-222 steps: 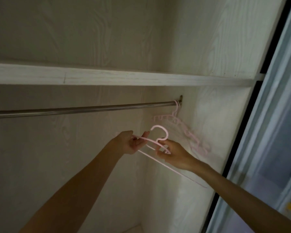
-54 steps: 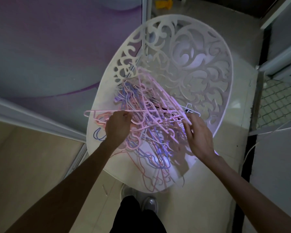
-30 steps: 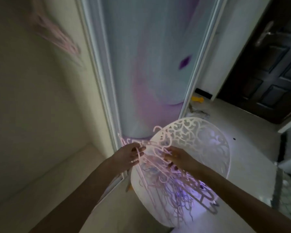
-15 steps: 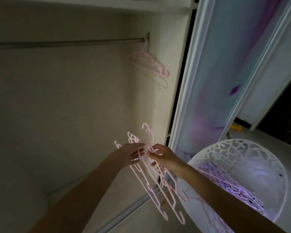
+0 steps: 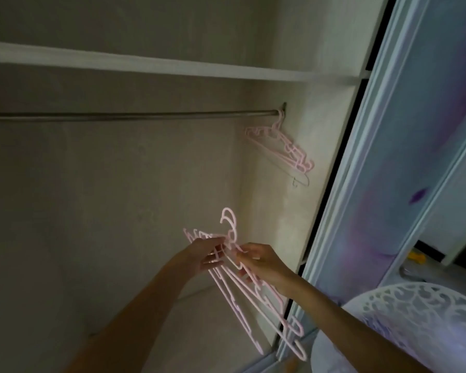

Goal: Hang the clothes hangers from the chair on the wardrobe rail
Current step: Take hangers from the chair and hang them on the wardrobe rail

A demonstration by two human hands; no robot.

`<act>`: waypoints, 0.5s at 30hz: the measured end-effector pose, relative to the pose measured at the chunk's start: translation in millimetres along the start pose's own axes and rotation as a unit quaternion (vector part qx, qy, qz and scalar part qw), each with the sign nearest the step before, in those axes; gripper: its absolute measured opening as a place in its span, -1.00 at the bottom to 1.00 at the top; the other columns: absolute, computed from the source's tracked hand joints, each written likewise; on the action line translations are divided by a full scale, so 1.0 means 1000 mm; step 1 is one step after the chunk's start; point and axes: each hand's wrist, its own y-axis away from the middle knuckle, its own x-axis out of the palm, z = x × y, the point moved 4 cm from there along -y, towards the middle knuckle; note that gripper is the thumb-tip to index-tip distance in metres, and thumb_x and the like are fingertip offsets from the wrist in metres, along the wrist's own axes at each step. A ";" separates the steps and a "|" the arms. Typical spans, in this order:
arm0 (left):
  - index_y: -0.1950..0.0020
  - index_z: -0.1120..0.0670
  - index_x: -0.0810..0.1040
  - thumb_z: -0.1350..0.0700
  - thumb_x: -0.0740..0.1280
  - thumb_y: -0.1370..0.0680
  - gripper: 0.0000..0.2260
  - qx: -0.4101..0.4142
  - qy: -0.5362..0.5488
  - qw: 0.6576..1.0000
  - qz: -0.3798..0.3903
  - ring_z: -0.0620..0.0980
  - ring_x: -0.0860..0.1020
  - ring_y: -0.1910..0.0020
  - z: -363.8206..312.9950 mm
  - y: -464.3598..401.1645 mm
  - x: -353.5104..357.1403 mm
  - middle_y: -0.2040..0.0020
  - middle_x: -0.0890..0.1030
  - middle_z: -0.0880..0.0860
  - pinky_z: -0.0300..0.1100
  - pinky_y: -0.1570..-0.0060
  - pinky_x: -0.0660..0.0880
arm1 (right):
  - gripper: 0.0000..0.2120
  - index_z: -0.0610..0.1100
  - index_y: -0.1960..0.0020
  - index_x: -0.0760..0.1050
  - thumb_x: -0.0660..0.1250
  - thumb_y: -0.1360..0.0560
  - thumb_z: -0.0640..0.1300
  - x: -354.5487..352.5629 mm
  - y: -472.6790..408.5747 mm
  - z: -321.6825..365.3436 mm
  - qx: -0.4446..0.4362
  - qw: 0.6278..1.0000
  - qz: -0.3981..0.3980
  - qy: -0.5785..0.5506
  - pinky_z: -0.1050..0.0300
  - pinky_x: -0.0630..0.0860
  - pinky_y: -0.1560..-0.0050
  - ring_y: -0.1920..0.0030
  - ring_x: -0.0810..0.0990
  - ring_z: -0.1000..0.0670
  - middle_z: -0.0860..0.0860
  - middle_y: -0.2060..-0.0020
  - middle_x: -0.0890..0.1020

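A small bunch of pink hangers [image 5: 242,294] is held between both hands inside the open wardrobe, hooks up, bodies slanting down to the right. My left hand [image 5: 203,251] pinches the bunch near its left shoulders. My right hand [image 5: 261,261] grips it just below the hooks. The metal wardrobe rail [image 5: 124,116] runs across well above them. Several pink hangers [image 5: 283,146] hang on the rail's far right end, against the side wall. The white lattice chair [image 5: 420,316] shows at the lower right; its seat is out of view.
A white shelf [image 5: 172,67] sits above the rail. The wardrobe's sliding door [image 5: 404,162], pale blue and purple, stands just right of my hands. A small yellow object [image 5: 416,257] lies on the floor beyond it.
The view has swung from the chair up into the wardrobe. Both hands have lifted the pink bunch away from the chair and a little higher toward the rail.
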 end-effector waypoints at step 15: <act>0.21 0.26 0.45 0.25 0.37 -0.49 -0.85 0.103 0.087 0.980 -0.146 -0.07 0.44 0.34 -0.096 -0.114 -0.022 0.31 0.45 0.11 -0.34 0.52 0.54 | -0.73 0.03 0.29 0.51 0.19 -0.55 -0.12 -0.109 -0.162 0.070 -0.092 0.973 -0.108 0.180 -0.02 0.60 0.12 0.34 0.64 -0.06 -0.06 0.29 0.66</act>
